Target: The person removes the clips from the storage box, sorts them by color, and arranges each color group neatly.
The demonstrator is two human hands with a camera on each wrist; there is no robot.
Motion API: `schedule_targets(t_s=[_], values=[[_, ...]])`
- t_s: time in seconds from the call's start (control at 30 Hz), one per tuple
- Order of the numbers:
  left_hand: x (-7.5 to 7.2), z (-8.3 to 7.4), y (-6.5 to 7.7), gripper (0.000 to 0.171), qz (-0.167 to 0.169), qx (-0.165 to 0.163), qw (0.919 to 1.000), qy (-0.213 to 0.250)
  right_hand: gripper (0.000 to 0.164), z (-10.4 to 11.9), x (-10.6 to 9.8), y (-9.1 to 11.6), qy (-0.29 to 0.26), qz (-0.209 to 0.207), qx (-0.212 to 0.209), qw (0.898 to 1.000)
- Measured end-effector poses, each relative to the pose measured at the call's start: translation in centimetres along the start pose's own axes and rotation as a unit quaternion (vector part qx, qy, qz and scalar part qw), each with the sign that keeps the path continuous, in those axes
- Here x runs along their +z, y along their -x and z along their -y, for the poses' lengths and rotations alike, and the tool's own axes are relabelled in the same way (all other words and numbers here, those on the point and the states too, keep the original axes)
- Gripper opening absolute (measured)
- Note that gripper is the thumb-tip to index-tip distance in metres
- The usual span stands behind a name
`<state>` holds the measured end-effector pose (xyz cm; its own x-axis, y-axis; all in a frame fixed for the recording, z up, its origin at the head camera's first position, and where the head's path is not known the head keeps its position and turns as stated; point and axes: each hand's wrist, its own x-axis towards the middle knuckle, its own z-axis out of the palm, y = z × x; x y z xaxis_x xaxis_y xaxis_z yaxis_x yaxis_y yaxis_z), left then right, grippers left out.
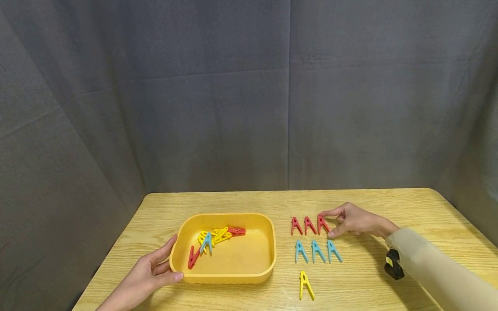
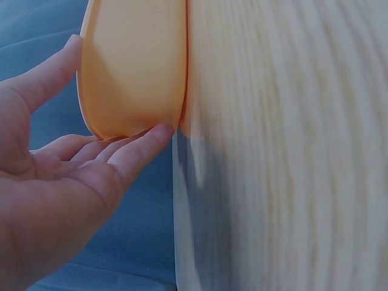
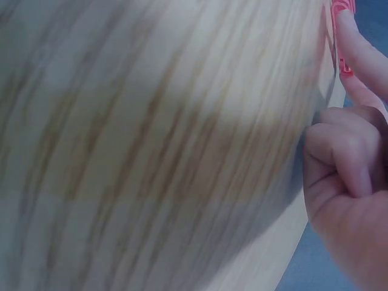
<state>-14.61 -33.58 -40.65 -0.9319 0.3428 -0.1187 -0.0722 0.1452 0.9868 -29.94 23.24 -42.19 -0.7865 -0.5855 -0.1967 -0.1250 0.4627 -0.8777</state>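
A yellow plastic tub (image 1: 249,275) stands on the table, its left end held by my left hand (image 1: 149,272). In the left wrist view, the tub's wall (image 2: 133,66) lies between the thumb and fingers of that left hand (image 2: 73,163). Inside are several yellow clothespins (image 1: 221,235), red clothespins (image 1: 193,258) and a blue clothespin (image 1: 206,242). To the right, my right hand (image 1: 355,220) pinches the rightmost red clothespin (image 1: 321,225) of a row, index finger at its top and thumb by its lower leg. Its other fingers are curled in the right wrist view.
Two more red clothespins (image 1: 308,225) stand left of the pinched one. Nearer lies a row of three blue clothespins (image 1: 317,251), then a single yellow clothespin (image 1: 305,285). The wooden table (image 1: 233,203) ends at a grey curtain (image 1: 218,129).
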Motion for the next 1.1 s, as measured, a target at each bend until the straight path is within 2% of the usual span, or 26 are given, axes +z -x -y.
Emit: schedule_targets(t_s=[0.5,0.93,1.1], values=[[0.0,-0.1,0.0,0.094,0.001,0.009,0.9999,-0.007,0.07,0.1,0.0,0.0,0.009,0.01,-0.02,1.0],[0.2,-0.1,0.0,0.098,-0.013,-0.02,0.9997,-0.001,0.075,0.3,-0.1,0.2,0.006,0.015,-0.012,1.0],[0.1,-0.1,-0.1,0.098,-0.014,-0.018,0.9997,-0.003,0.073,1.5,-0.7,0.9,0.037,0.001,-0.025,0.999]])
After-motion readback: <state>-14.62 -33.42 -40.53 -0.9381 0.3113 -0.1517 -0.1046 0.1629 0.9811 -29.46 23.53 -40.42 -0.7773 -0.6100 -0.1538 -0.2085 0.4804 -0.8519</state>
